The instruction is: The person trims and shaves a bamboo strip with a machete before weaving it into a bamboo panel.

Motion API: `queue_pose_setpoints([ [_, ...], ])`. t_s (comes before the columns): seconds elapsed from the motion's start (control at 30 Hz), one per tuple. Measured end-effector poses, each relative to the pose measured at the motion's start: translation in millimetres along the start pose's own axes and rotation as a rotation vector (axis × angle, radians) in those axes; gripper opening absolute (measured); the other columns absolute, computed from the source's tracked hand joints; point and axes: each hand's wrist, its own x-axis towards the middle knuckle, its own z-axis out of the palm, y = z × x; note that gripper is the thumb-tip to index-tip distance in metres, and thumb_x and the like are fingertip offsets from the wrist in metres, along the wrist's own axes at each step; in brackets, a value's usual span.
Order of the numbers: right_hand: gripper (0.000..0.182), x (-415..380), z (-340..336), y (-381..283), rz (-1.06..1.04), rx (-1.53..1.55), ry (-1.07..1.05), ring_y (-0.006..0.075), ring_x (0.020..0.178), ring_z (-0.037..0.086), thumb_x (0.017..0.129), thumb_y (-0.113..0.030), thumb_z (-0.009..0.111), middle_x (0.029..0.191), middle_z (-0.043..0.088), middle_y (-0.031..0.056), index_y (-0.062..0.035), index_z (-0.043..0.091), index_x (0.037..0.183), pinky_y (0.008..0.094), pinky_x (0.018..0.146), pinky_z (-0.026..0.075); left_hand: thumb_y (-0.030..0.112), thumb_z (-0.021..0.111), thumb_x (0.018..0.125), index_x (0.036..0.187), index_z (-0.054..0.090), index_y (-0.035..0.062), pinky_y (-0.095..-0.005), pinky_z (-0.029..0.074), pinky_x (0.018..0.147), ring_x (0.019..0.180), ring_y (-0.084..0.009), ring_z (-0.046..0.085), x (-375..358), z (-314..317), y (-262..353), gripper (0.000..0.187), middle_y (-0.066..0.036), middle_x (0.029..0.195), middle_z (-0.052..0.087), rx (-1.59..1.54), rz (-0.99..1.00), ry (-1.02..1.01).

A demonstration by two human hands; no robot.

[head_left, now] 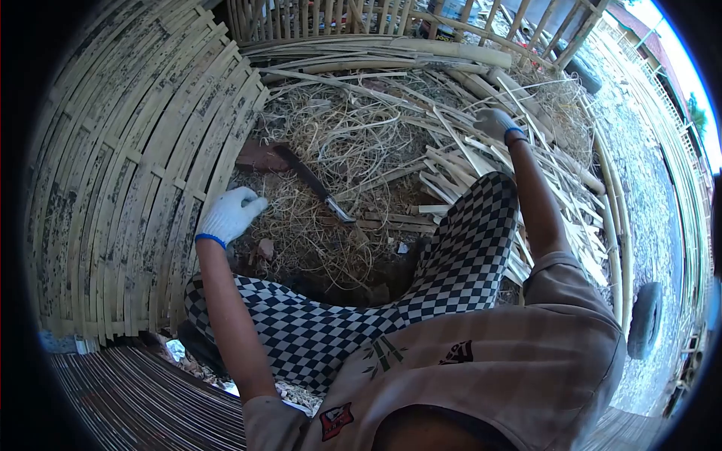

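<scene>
The one view comes from a camera worn on the head, looking steeply down and forward past the wearer's shirt (481, 368) and legs (466, 248) to the littered ground (338, 143). Its wide round picture sits close above the near lap and reaches the far fence (323, 19).

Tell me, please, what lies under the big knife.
The knife overlaps a reddish-brown block at its blade end, with thin shavings showing alongside; whatever it directly covers is hidden.

No text, brand or number readable, small dark lettering (457, 352) on the brown shirt (519, 368) at five o'clock (it is too blurred), red-and-black badge (336, 422) at six o'clock, its marks unclear
</scene>
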Motion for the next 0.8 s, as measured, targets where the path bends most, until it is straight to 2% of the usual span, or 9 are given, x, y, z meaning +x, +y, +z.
queue_pose_setpoints([
  [0.07, 0.034, 16, -11, -21, -0.148, -0.006, -0.160, 0.0297, 0.093, 0.072, 0.088, -0.038, 0.069, 0.097, 0.075, 0.0131, -0.0098, 0.076, 0.104, 0.0401, 0.088, 0.055, 0.043, 0.068, 0.094, 0.118, 0.070, 0.0022, -0.0404, 0.052, 0.092, 0.104, -0.0331, 0.068, -7, -5, 9, 0.047, -0.020, 0.112, 0.072, -0.002, 0.012, -0.029],
  [0.13, 0.036, 22, -14, -57, 0.058, 0.065, -0.391, 0.0255, 0.079, 0.074, 0.086, -0.035, 0.067, 0.096, 0.076, 0.0126, -0.0067, 0.075, 0.108, 0.0382, 0.067, 0.059, 0.042, 0.068, 0.094, 0.118, 0.069, 0.0020, -0.0402, 0.052, 0.092, 0.104, -0.0330, 0.068, -10, -5, 12, 0.046, -0.020, 0.111, 0.072, -0.013, 0.032, -0.014],
  [0.27, 0.039, -11, -7, -114, 0.162, 0.086, -0.488, 0.0250, 0.073, 0.075, 0.086, -0.037, 0.065, 0.084, 0.076, 0.0126, -0.0057, 0.076, 0.107, 0.0370, 0.060, 0.059, 0.038, 0.069, 0.094, 0.119, 0.068, -0.0002, -0.0386, 0.052, 0.091, 0.100, -0.0315, 0.069, -14, -2, 19, 0.045, -0.020, 0.109, 0.072, -0.086, 0.082, 0.013],
  [0.37, 0.041, -53, 60, -115, 0.206, 0.185, -0.216, 0.0350, 0.082, 0.074, 0.085, -0.039, 0.066, 0.088, 0.075, 0.0219, -0.0004, 0.077, 0.093, 0.0427, 0.077, 0.058, 0.034, 0.070, 0.094, 0.118, 0.067, -0.0016, -0.0384, 0.053, 0.090, 0.099, -0.0304, 0.069, -24, 0, 37, 0.043, -0.021, 0.108, 0.072, -0.041, 0.148, 0.020],
  [0.4, 0.033, -74, 75, -127, 0.243, 0.091, -0.196, 0.0265, 0.070, 0.073, 0.086, -0.038, 0.071, 0.079, 0.075, 0.0119, -0.0057, 0.078, 0.093, 0.0384, 0.069, 0.058, 0.033, 0.070, 0.094, 0.118, 0.067, -0.0017, -0.0385, 0.053, 0.090, 0.099, -0.0304, 0.069, -25, 1, 41, 0.042, -0.021, 0.107, 0.072, -0.010, 0.174, 0.028],
  [0.5, 0.035, -107, 87, -132, 0.020, 0.134, -0.367, 0.0341, 0.082, 0.071, 0.081, -0.039, 0.071, 0.083, 0.073, 0.0177, -0.0062, 0.078, 0.092, 0.0445, 0.079, 0.055, 0.032, 0.070, 0.094, 0.119, 0.067, -0.0018, -0.0384, 0.053, 0.088, 0.098, -0.0294, 0.070, -20, 8, 38, 0.042, -0.019, 0.105, 0.072, 0.047, 0.170, -0.012],
  [0.57, 0.036, -107, 94, -130, 0.098, 0.129, -0.355, 0.0359, 0.083, 0.070, 0.081, -0.040, 0.071, 0.085, 0.073, 0.0191, -0.0048, 0.076, 0.089, 0.0460, 0.080, 0.054, 0.031, 0.070, 0.094, 0.118, 0.066, -0.0027, -0.0383, 0.054, 0.087, 0.096, -0.0292, 0.070, -26, 10, 52, 0.042, -0.020, 0.105, 0.072, 0.088, 0.151, -0.027],
  [0.73, 0.037, -97, 104, -94, 0.401, 0.293, 0.045, 0.0411, 0.099, 0.070, 0.083, -0.038, 0.070, 0.099, 0.073, 0.0242, -0.0056, 0.076, 0.100, 0.0488, 0.089, 0.055, 0.025, 0.069, 0.094, 0.120, 0.065, -0.0024, -0.0382, 0.053, 0.087, 0.093, -0.0286, 0.070, -26, 15, 67, 0.038, -0.020, 0.106, 0.071, 0.048, 0.197, -0.022],
  [0.8, 0.033, -85, 98, -47, 0.578, 0.268, 0.329, 0.0408, 0.101, 0.069, 0.083, -0.035, 0.070, 0.104, 0.072, 0.0233, -0.0048, 0.072, 0.098, 0.0487, 0.090, 0.054, 0.023, 0.069, 0.094, 0.121, 0.065, -0.0026, -0.0385, 0.053, 0.086, 0.093, -0.0294, 0.070, -23, 19, 64, 0.037, -0.020, 0.108, 0.071, 0.030, 0.222, -0.025],
])
